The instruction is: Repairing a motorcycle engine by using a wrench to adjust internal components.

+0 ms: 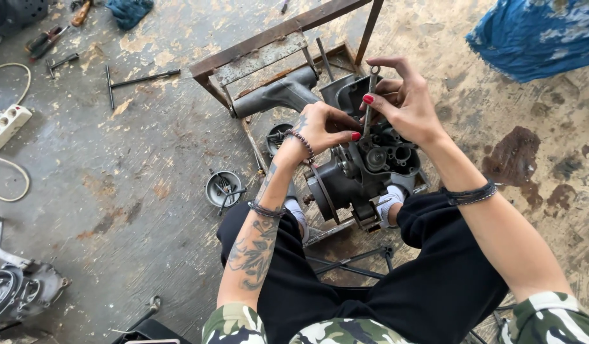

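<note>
Pinching a slim metal wrench [371,95] upright between thumb and fingertips, right hand [406,102] sits above the engine casing [364,169]; fingers curled close round the shaft, ring end up. Left hand [323,127] rests on the casing's upper edge, fingers bent and closed against the metal; cannot tell whether it grips a small part. Casing stands tilted on a rusty steel frame [275,48], between the person's knees in black trousers.

Around: small round dish [222,189] holding loose bits, left of the casing. T-handle wrench [132,81] lying further left. White power strip [7,126] with cable at far left. Another engine part [20,290] bottom left. Blue cloth [539,35] top right.

Floor: stained, scuffed concrete, oil marks.
</note>
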